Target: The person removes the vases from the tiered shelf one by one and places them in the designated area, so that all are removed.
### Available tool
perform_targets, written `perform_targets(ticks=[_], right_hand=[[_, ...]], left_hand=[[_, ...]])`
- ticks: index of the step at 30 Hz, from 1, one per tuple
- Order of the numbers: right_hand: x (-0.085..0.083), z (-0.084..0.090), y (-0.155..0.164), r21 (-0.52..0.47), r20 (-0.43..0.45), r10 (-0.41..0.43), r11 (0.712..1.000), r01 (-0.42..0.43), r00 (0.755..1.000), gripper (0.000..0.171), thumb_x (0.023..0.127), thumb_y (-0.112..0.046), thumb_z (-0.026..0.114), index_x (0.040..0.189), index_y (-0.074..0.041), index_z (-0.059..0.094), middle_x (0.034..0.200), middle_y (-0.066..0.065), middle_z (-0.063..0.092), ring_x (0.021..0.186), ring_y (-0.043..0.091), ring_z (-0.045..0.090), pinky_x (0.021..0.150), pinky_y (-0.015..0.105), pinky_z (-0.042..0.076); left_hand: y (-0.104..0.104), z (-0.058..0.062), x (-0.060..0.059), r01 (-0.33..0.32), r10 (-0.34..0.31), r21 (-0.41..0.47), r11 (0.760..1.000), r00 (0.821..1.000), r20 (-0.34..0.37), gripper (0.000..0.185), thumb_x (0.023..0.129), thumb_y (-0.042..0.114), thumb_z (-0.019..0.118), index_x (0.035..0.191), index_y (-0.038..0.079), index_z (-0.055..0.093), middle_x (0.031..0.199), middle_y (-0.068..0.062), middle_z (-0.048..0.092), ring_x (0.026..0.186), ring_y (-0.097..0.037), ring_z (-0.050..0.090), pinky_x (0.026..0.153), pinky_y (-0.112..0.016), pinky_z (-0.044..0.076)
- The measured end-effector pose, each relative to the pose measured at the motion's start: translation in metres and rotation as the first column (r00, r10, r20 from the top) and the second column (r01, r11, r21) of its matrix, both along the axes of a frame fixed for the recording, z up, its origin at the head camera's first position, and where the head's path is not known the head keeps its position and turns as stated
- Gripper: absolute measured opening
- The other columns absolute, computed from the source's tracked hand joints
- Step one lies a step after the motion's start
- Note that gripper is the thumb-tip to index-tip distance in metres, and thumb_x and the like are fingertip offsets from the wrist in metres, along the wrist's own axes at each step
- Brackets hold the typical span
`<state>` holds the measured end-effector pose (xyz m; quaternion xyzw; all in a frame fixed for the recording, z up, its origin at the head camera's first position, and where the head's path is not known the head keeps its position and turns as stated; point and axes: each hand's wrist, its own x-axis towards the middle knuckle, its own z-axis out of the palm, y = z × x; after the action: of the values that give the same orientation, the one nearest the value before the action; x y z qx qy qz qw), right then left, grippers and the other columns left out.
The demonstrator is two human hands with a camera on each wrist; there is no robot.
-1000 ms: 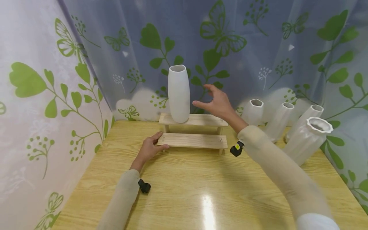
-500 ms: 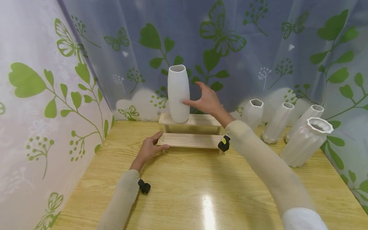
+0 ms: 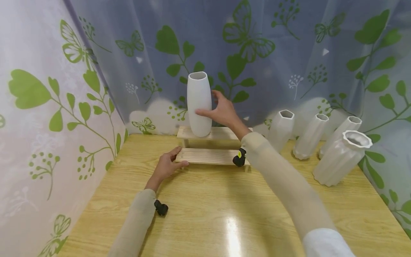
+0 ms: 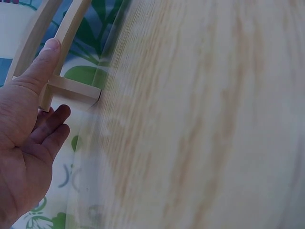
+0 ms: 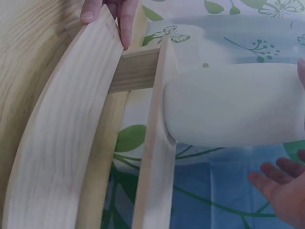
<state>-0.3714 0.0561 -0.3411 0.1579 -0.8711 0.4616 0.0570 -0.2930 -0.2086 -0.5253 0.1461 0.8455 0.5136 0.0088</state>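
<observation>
From the head camera, a tall white vase [image 3: 199, 103] stands upright on the upper step of a small two-step wooden stand [image 3: 213, 156] at the back of the wooden table [image 3: 205, 210]. The right hand [image 3: 221, 111] is at the vase's right side with fingers spread, thumb across the front and fingertips at the edge; whether they press the vase cannot be told. The left hand [image 3: 167, 166] rests on the table with thumb and fingers holding the left end of the lower step. To the right, well apart from the stand, four more white faceted vases [image 3: 316, 142] stand in a group against the leaf-printed curtain [image 3: 257, 53].

Seen from the left wrist, the left hand [image 4: 26, 143] lies with its thumb stretched along the stand's [image 4: 52, 62] plank edge, the other fingers loosely bent beneath it.

Seen from the right wrist, the vase [image 5: 233, 105] sits on the upper plank of the stand [image 5: 95, 124]. The right hand [image 5: 281, 183] is spread and relaxed, its fingertips just beside the vase with a gap showing. The left hand's fingers [image 5: 107, 12] grip the far end of the lower plank.
</observation>
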Motion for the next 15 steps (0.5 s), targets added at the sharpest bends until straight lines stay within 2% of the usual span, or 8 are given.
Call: perform_targets(ticks=[1, 3, 5, 8, 11, 15], right_hand=[[0.000, -0.001, -0.002, -0.017, 0.006, 0.011, 1.000, -0.011, 1.000, 0.111, 0.062, -0.068, 0.077, 0.150, -0.023, 0.028, 0.145, 0.003, 0.043, 0.128, 0.022, 0.046, 0.095, 0.043, 0.048], [-0.001, -0.003, -0.005, -0.047, 0.009, 0.032, 0.998, -0.032, 0.999, 0.110, 0.062, -0.066, 0.078, 0.150, -0.024, 0.027, 0.143, 0.002, 0.045, 0.125, 0.020, 0.049, 0.093, 0.042, 0.049], [-0.001, -0.005, -0.008, -0.064, 0.006, 0.043, 0.997, -0.042, 0.999, 0.109, 0.062, -0.064, 0.079, 0.149, -0.024, 0.028, 0.139, 0.002, 0.048, 0.119, 0.019, 0.053, 0.091, 0.040, 0.051], [-0.001, -0.006, -0.013, -0.067, -0.010, 0.038, 0.997, -0.039, 0.999, 0.106, 0.064, -0.060, 0.081, 0.148, -0.019, 0.031, 0.134, 0.004, 0.052, 0.113, 0.021, 0.057, 0.088, 0.040, 0.051], [0.000, -0.007, -0.016, -0.065, -0.017, 0.021, 0.998, -0.022, 1.000, 0.102, 0.066, -0.057, 0.081, 0.146, -0.017, 0.033, 0.132, 0.005, 0.053, 0.112, 0.022, 0.057, 0.087, 0.040, 0.052], [0.001, -0.006, -0.018, -0.064, -0.014, 0.009, 0.998, -0.010, 1.000, 0.100, 0.067, -0.057, 0.080, 0.146, -0.017, 0.034, 0.132, 0.005, 0.053, 0.113, 0.022, 0.057, 0.088, 0.041, 0.052]], left_hand=[[0.000, 0.001, 0.001, 0.001, -0.001, -0.001, 1.000, 1.000, -0.007, 0.089, 0.079, 0.043, 0.075, 0.149, 0.006, 0.034, 0.155, -0.015, 0.027, 0.140, -0.026, 0.031, 0.107, -0.042, 0.038], [0.002, 0.010, 0.006, 0.002, -0.002, 0.000, 1.000, 1.000, 0.007, 0.086, 0.081, 0.037, 0.075, 0.149, 0.006, 0.033, 0.155, -0.015, 0.027, 0.140, -0.027, 0.030, 0.108, -0.042, 0.037], [0.003, 0.013, 0.008, 0.003, -0.003, -0.002, 1.000, 1.000, 0.021, 0.083, 0.082, 0.032, 0.076, 0.149, 0.006, 0.033, 0.155, -0.016, 0.026, 0.140, -0.027, 0.030, 0.108, -0.042, 0.037], [0.004, 0.012, 0.006, 0.001, -0.001, 0.000, 1.000, 0.999, 0.034, 0.082, 0.083, 0.030, 0.076, 0.149, 0.007, 0.033, 0.155, -0.015, 0.025, 0.140, -0.027, 0.029, 0.108, -0.042, 0.036], [0.001, 0.001, 0.000, -0.005, 0.005, 0.003, 1.000, 1.000, 0.013, 0.086, 0.080, 0.038, 0.076, 0.149, 0.008, 0.034, 0.155, -0.014, 0.026, 0.140, -0.024, 0.030, 0.108, -0.042, 0.037], [0.001, 0.001, 0.000, -0.005, 0.005, 0.016, 1.000, 1.000, 0.008, 0.088, 0.078, 0.042, 0.076, 0.149, 0.010, 0.035, 0.155, -0.013, 0.027, 0.140, -0.023, 0.031, 0.108, -0.041, 0.037]])
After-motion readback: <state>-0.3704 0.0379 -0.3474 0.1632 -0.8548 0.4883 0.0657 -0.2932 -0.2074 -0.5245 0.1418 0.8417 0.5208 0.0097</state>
